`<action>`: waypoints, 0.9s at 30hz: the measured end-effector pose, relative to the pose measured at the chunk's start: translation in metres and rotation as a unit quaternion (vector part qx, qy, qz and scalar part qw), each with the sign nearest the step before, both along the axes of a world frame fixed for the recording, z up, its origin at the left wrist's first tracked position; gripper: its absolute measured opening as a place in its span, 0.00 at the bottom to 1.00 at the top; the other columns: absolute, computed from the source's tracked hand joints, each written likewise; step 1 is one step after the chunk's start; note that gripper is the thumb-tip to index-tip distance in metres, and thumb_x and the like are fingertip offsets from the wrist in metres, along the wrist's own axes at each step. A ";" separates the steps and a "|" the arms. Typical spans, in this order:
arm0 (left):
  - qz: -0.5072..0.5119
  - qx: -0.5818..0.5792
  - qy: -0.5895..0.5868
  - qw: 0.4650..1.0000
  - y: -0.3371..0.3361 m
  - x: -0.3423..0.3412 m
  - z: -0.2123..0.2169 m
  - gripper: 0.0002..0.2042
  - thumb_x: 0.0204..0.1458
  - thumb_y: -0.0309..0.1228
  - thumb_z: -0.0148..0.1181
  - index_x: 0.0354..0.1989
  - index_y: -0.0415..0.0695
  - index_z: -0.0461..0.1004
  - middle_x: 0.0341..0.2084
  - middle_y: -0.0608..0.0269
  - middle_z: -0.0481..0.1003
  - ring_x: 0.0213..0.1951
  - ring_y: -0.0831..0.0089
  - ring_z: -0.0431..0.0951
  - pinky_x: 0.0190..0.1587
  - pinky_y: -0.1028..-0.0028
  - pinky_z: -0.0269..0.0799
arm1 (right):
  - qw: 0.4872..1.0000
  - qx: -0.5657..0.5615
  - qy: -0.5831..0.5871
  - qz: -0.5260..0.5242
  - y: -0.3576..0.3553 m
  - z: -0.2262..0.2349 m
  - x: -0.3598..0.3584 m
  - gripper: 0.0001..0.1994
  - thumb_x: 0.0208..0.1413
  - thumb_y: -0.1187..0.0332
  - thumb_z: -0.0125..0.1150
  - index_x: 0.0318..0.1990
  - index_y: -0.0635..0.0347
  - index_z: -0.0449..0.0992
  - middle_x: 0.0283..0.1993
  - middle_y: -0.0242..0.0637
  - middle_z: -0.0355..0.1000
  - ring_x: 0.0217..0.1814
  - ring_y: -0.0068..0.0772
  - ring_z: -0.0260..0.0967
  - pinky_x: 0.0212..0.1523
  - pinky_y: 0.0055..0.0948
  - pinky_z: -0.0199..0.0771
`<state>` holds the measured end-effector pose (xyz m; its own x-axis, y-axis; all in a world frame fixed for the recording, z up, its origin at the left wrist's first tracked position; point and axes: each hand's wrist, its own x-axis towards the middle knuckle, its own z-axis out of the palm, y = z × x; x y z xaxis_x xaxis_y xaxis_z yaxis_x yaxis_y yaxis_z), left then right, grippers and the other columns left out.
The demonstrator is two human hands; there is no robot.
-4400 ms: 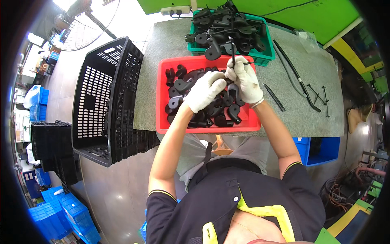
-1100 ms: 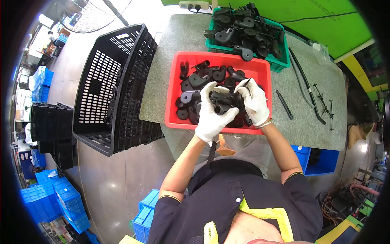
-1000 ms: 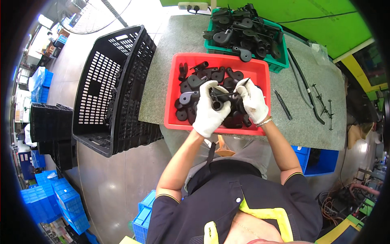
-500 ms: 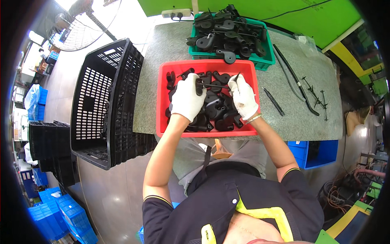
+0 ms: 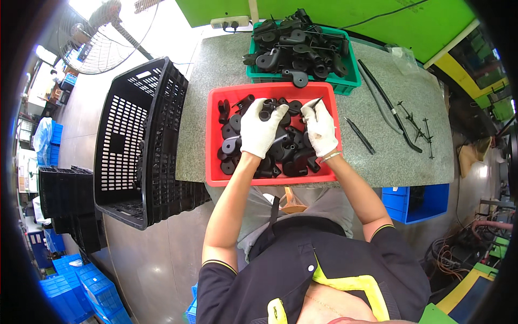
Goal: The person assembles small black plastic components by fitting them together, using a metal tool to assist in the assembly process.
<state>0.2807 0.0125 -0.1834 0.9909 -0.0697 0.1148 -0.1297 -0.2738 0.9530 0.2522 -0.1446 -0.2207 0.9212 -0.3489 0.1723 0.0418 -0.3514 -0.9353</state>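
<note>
A worker's gloved left hand [image 5: 260, 133] pressed down on a black moulded part [image 5: 231, 144] in the red tray [image 5: 216, 175] at the near edge of the stone surface [image 5: 388, 156], fingers curled over the heap; whether it gripped the part could not be told. The right hand [image 5: 320, 128] pinched a thin dark tool [image 5: 314, 101], tip raised. The parts looked rigid, light and smooth, probably best taken by the round head or narrow stem. Farther back, a green tray [image 5: 353, 82] held more black parts near the far edge. Cutters [image 5: 387, 105] lay toward the right edge. A black crate [image 5: 137, 146] stood off the left edge; beyond it, a fan [image 5: 102, 32].
</note>
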 end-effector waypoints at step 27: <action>-0.046 0.040 -0.221 0.973 -0.042 -0.023 -0.015 0.27 0.32 0.27 0.70 0.44 0.41 0.65 0.45 0.47 0.65 0.48 0.52 0.67 0.48 0.64 0.69 | 0.640 0.708 -0.136 0.266 -0.005 0.059 0.000 0.12 0.61 0.56 0.53 0.40 0.54 0.72 0.28 0.28 0.64 0.34 0.26 0.62 0.42 0.30 0.66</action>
<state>0.2577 -0.0290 -0.1988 0.8357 -0.1821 0.5181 -0.5488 -0.3135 0.7750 0.2526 -0.1493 -0.1614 0.9777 0.0173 0.2092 0.0328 0.9717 -0.2338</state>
